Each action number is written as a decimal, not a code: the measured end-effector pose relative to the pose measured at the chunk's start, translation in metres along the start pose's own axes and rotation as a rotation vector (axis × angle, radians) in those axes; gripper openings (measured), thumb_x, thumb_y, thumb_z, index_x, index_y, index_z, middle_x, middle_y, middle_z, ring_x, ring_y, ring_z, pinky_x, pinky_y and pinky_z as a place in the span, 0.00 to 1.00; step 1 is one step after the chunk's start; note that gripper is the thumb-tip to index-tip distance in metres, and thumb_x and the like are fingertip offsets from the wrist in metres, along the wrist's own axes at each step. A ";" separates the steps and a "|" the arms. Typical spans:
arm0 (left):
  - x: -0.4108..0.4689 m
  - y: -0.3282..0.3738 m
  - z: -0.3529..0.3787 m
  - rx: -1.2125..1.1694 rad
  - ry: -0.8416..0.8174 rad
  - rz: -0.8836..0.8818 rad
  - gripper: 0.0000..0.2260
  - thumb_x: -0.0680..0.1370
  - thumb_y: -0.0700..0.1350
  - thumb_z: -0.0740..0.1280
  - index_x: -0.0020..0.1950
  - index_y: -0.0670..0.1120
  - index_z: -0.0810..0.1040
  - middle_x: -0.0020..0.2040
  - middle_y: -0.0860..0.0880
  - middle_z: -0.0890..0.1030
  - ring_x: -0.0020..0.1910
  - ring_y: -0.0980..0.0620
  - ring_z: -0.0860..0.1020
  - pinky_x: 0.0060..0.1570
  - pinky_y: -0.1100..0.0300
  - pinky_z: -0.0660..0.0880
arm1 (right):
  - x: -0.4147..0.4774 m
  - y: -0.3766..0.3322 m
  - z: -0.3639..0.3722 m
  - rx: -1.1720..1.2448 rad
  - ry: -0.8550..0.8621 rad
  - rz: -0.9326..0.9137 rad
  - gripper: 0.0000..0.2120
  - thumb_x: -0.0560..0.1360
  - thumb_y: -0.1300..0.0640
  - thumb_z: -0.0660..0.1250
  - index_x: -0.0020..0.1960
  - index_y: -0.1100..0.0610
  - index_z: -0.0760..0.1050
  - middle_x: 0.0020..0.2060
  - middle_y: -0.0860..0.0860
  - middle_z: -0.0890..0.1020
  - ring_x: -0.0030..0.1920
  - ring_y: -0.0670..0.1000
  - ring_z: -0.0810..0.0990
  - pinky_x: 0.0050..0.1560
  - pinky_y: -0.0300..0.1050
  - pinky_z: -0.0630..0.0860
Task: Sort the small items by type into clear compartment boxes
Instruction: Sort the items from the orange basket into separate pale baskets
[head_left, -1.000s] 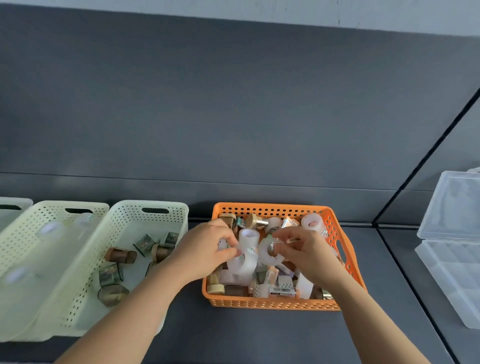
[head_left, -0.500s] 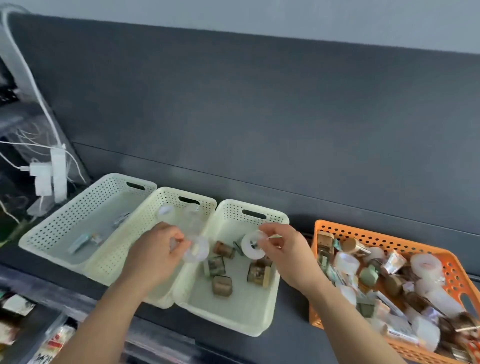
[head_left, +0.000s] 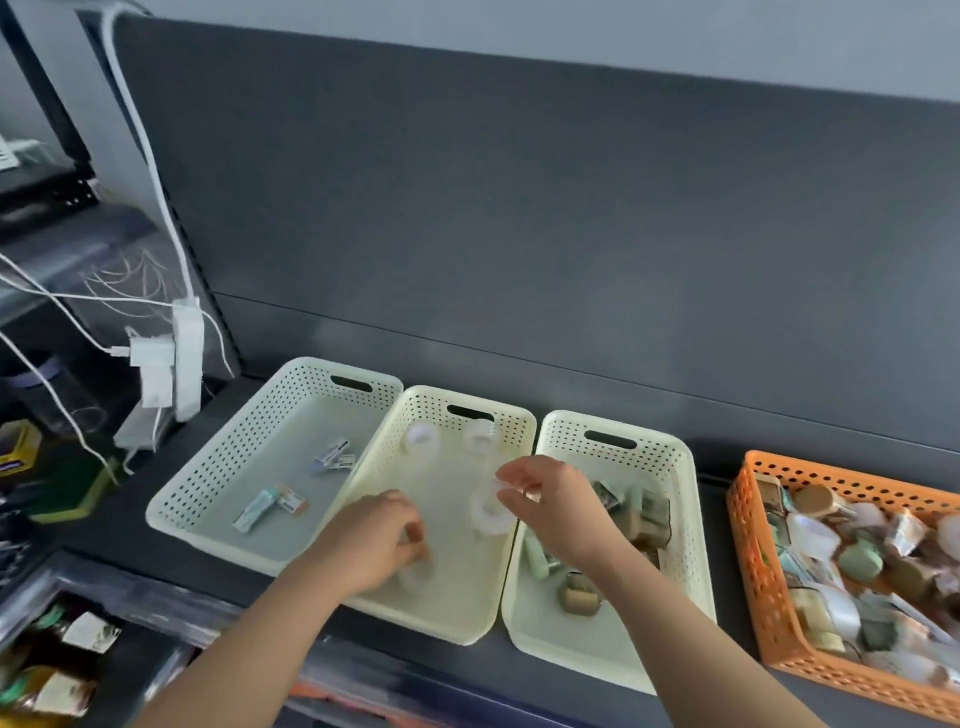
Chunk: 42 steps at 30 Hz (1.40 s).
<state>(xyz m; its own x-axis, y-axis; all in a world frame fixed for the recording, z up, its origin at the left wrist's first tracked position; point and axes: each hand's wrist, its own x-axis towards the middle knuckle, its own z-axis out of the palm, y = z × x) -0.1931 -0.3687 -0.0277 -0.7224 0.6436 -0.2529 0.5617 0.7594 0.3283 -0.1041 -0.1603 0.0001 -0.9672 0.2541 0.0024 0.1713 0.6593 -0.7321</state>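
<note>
3 cream perforated baskets stand side by side, touching, on a dark grey shelf against a dark grey back panel, with pale wall above it. The orange basket, near them at the right edge, is heaped with mixed small items. The left basket holds a few small flat packets, the right basket brown and green pieces. The middle basket holds 2 clear tape rolls near its back wall. Another clear roll sits just at the fingertips of the right hand, whose fingers are loosely bent; I cannot tell whether they touch it. The left hand hangs over the same basket with fingers curled downward above a blurred roll; whether it grips that is unclear. To the left, white cables and plug adapters hang beside the panel, and a lower shelf shows wrapped goods.
</note>
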 end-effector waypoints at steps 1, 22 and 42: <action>-0.002 -0.002 -0.003 -0.080 0.007 -0.010 0.07 0.77 0.56 0.65 0.44 0.55 0.77 0.47 0.58 0.75 0.44 0.58 0.75 0.44 0.62 0.70 | 0.002 -0.001 0.004 -0.044 -0.014 -0.003 0.11 0.76 0.56 0.67 0.58 0.53 0.79 0.51 0.45 0.81 0.50 0.42 0.78 0.53 0.32 0.72; 0.008 -0.011 -0.013 0.081 0.104 0.108 0.24 0.79 0.50 0.63 0.74 0.46 0.62 0.72 0.50 0.65 0.70 0.50 0.64 0.67 0.57 0.65 | 0.002 -0.010 0.032 -0.547 -0.076 -0.135 0.18 0.79 0.54 0.59 0.68 0.53 0.72 0.65 0.48 0.75 0.66 0.50 0.69 0.65 0.41 0.64; 0.033 0.236 0.013 -0.093 0.281 0.590 0.14 0.79 0.53 0.61 0.63 0.53 0.76 0.57 0.57 0.78 0.57 0.55 0.74 0.55 0.60 0.72 | -0.162 0.114 -0.151 -0.388 0.413 0.345 0.18 0.78 0.49 0.63 0.67 0.52 0.74 0.63 0.46 0.77 0.60 0.47 0.77 0.57 0.41 0.73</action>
<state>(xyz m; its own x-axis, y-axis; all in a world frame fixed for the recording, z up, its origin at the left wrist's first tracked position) -0.0794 -0.1669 0.0291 -0.3890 0.8903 0.2366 0.8675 0.2676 0.4194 0.1005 -0.0192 0.0195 -0.7068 0.6956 0.1292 0.5878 0.6790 -0.4398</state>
